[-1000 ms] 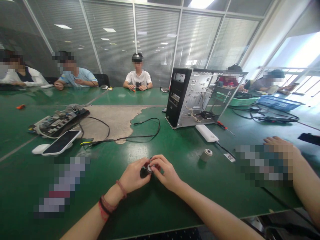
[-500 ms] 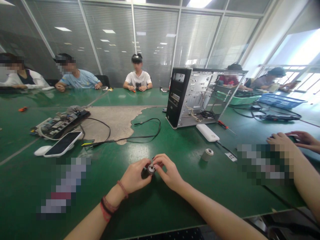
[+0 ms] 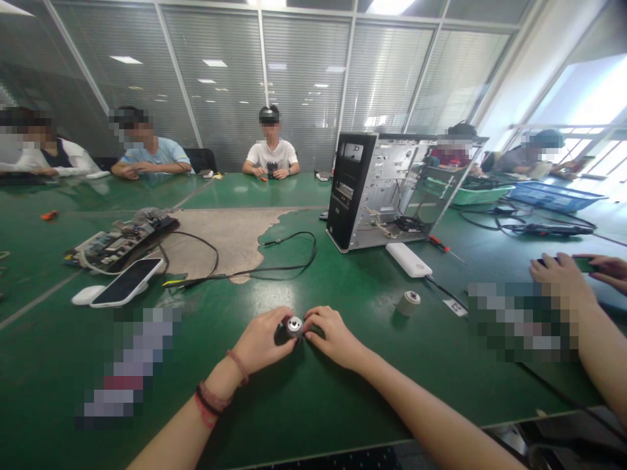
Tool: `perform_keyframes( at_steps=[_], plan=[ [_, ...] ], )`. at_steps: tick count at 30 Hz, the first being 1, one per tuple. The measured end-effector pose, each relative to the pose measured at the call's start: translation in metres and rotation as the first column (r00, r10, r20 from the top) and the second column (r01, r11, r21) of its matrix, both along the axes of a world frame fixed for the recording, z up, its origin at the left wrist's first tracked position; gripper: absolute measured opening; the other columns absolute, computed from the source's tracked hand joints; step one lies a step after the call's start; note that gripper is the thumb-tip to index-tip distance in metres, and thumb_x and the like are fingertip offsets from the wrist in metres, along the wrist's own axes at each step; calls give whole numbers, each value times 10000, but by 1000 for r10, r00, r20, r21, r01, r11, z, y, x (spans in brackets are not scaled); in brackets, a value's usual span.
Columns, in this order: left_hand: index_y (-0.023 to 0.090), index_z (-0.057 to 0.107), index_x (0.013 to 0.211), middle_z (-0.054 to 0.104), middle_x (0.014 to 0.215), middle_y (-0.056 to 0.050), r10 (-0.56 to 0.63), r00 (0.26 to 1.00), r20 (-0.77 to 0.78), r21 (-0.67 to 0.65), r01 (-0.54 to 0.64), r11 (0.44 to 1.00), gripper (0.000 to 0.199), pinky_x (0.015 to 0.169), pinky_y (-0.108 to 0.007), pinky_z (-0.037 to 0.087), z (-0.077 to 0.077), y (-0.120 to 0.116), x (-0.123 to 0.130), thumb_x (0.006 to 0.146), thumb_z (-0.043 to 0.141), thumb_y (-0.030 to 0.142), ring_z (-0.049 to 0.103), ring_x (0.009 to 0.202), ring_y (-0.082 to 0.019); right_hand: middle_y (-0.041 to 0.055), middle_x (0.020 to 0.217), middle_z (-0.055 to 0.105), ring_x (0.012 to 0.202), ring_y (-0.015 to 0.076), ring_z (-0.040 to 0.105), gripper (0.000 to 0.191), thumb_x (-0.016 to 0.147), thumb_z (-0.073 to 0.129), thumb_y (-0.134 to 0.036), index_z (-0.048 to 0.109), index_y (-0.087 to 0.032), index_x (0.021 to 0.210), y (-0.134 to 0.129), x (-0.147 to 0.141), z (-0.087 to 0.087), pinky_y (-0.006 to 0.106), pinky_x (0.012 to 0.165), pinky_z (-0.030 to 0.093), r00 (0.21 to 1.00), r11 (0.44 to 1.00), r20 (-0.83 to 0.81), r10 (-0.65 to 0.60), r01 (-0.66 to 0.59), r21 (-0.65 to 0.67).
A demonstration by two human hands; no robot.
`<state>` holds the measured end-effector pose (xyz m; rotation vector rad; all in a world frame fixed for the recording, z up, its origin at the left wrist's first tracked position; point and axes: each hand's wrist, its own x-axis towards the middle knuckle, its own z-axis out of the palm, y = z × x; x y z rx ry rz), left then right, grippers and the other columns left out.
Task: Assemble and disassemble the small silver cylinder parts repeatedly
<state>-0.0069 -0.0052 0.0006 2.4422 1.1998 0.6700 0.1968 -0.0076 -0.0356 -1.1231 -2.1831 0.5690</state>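
Green worktop [image 3: 337, 287] with a worn tan patch [image 3: 220, 241]. Centre: open computer tower [image 3: 377, 189], black front panel facing left, with a white power bank [image 3: 408, 260] and a red-handled screwdriver [image 3: 439, 244] just beside it. Left: circuit board [image 3: 120, 241], looped black cable [image 3: 289, 264], and smartphone [image 3: 126, 282] beside a white mouse [image 3: 87, 295]. Background: seated person in a white T-shirt [image 3: 271, 156] at the far edge; green tray [image 3: 480, 194] and blue basket [image 3: 551, 196] at upper right.

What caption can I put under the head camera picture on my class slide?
Left hand and right hand hold a small round metal part at a green workbench.
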Motion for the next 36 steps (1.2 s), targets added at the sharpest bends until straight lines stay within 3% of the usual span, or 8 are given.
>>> perform_keyframes(
  at_steps=[4,12,20,36],
  plan=[
    [212,526,977,633,922,-21,-17,1000,-19,-7,17,1000,254,747,-286,472,0,1,-1,733,594,224,607,833,-193,66,1070,586,1024,230,510,136,808,596,-181,617,-221,935,0,3,3,441,899,379,1000,1000,-4,22,-22,-10],
    [202,550,990,621,986,-35,-92,993,-71,23,94,995,288,809,-301,457,6,7,-13,718,631,250,586,911,-205,87,1148,555,1107,228,486,323,819,580,-224,526,-220,1138,-4,2,11,408,959,381,978,997,-193,75,-67,49],
    [182,573,894,605,886,-41,-92,976,-197,40,101,994,179,734,-293,454,11,5,-12,751,593,287,569,828,-203,75,1101,594,1034,221,521,334,810,609,-274,518,-209,1125,-3,-11,5,381,916,393,985,996,-162,65,-55,64],
    [185,564,878,605,870,-29,-87,978,-190,59,99,993,166,730,-281,446,7,8,-13,738,604,265,566,816,-192,69,1076,603,1006,211,530,341,815,609,-279,520,-200,1134,-2,-21,1,357,903,395,984,994,-160,79,-65,93]
  ],
)
